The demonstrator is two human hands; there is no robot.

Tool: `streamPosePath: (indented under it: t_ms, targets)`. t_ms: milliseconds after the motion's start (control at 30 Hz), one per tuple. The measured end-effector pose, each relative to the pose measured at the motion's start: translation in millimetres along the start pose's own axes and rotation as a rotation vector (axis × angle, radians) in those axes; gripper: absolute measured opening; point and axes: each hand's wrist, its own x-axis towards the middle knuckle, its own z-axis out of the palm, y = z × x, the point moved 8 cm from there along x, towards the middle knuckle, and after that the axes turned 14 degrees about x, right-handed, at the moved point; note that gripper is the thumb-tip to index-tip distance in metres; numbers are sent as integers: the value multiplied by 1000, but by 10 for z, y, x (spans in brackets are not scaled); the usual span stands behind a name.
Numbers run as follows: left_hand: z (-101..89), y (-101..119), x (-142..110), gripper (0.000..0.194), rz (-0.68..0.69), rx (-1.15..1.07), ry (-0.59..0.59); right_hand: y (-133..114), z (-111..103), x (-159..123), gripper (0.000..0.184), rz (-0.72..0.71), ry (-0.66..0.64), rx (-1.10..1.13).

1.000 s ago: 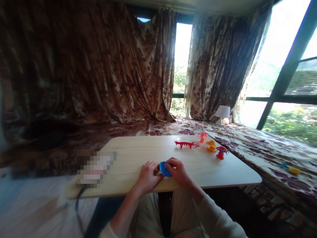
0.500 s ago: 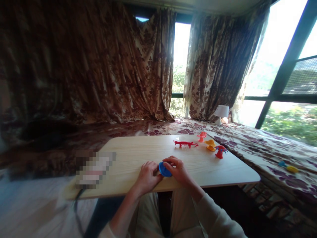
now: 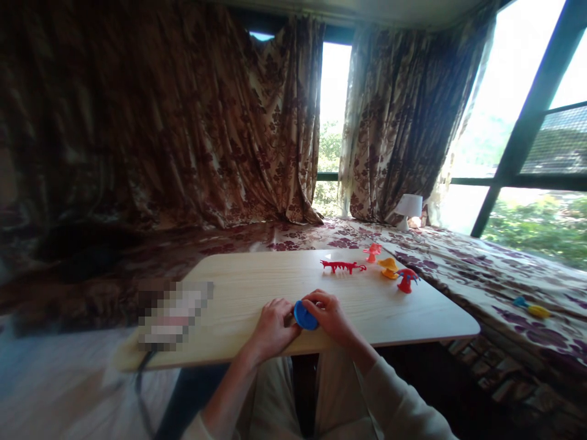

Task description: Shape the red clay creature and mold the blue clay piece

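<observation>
Both hands rest near the front edge of a light wooden table (image 3: 238, 287). My left hand (image 3: 273, 327) and my right hand (image 3: 331, 316) are closed on a round blue plastic piece (image 3: 303, 316) held between them, just above the tabletop. Further back on the right of the table stand small plastic toys: a red spiky strip (image 3: 343, 266), a pink mushroom shape (image 3: 373, 251), an orange mushroom shape (image 3: 389, 267) and a red and blue one (image 3: 406, 280).
A blurred-out object (image 3: 173, 313) lies at the table's left. A patterned bedspread (image 3: 481, 275) surrounds the table, with a blue and yellow toy (image 3: 531, 307) on it at the right. A small white lamp (image 3: 409, 208) stands by the curtains (image 3: 183, 122) and windows.
Both hands stay on the blue piece, and my right fingers have shifted slightly over its top. The view has drifted a little.
</observation>
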Motion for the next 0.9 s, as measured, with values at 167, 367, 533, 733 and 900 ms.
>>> streamPosePath:
  t_ms: [167,367,533,733,900]
  targets:
    - [14,-19,-8,28,-27,-19,42,50,-30,-4,18,13,25,19]
    - [30,-13,-9,22,-4,-27,49,-17,-23,-6,23,15,15,32]
    - [17,-14,-5,25,12,-34,41,-30,-27,2,25,35,31,44]
    - [29,3,4,29,-32,-44,67,27,-79,-9,22,43,83,62]
    - [29,54,10,24,-61,-83,98,-21,-94,-10,24,49,88,67]
